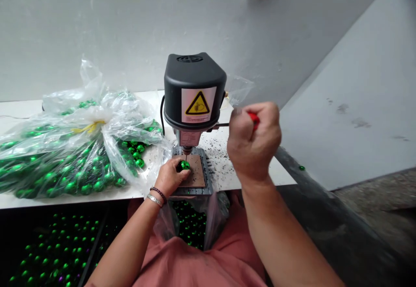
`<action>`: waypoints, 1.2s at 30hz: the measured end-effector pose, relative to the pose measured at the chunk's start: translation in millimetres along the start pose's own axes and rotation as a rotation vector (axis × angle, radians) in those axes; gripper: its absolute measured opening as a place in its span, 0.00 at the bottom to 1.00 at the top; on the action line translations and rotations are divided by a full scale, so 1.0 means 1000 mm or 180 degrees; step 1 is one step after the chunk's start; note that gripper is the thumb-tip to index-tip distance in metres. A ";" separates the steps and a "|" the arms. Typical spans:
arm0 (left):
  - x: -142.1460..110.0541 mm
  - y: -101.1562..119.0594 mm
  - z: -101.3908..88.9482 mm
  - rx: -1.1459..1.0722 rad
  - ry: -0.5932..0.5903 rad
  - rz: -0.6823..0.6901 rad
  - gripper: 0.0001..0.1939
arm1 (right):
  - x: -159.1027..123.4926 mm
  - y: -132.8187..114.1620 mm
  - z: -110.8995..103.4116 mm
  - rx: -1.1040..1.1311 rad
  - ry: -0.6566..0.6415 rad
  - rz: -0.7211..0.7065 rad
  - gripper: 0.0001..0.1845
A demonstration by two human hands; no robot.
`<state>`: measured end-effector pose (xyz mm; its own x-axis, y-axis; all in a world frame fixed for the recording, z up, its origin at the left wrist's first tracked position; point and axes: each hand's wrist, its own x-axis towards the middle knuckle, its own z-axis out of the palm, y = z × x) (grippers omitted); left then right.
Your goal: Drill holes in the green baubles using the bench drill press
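Observation:
A black bench drill press (195,88) with a yellow warning label stands in front of me. My left hand (170,176) pinches a shiny green ball (184,166) against the brown board (196,174) on the drill's metal base. The thin drill bit (186,157) points down at the ball's top; whether it has gone in I cannot tell. To the right, my right hand (255,140) is closed in a fist around the drill press lever (222,125), whose red knob (254,120) shows between the fingers.
Clear plastic bags (97,127) of green balls lie on the white table (279,174) at left. Dark shavings are scattered about the drill base. Below the table edge are a dark bin of green balls (55,252) and an open bag (191,224) between my legs.

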<state>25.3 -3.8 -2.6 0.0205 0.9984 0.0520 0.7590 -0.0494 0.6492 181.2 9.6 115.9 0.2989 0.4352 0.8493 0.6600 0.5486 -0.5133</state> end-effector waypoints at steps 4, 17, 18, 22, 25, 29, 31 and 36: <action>-0.022 0.003 -0.016 -0.0163 -0.0415 0.0105 0.12 | 0.026 -0.009 0.003 0.0036 -0.0370 0.0493 0.10; -0.014 -0.029 -0.050 -0.0344 0.0567 -0.0272 0.19 | 0.021 -0.007 0.002 0.0088 -0.0425 0.0686 0.12; -0.006 -0.035 -0.050 -0.0419 0.0684 -0.0532 0.21 | 0.021 -0.008 0.002 0.0099 -0.0425 0.0688 0.11; -0.002 -0.053 -0.052 0.0466 0.1206 -0.1024 0.30 | 0.020 -0.008 0.001 0.0132 -0.0465 0.0728 0.10; -0.019 -0.060 -0.061 0.1099 0.1435 -0.1263 0.30 | 0.019 -0.008 0.001 0.0156 -0.0398 0.0733 0.11; -0.023 -0.070 -0.075 0.1657 0.1038 -0.1500 0.23 | 0.017 -0.007 0.001 0.0179 -0.0358 0.0723 0.11; -0.013 -0.077 -0.077 0.1708 0.0805 -0.1531 0.24 | 0.016 -0.006 0.001 0.0186 -0.0338 0.0677 0.11; 0.013 -0.087 -0.060 0.1500 0.0860 -0.1602 0.35 | 0.013 -0.004 0.000 0.0204 -0.0270 0.0491 0.10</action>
<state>-79.9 12.0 -13.1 -0.5186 0.8530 0.0585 0.8344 0.4900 0.2523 182.0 13.0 128.6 0.3321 0.5747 0.7479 0.5647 0.5140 -0.6457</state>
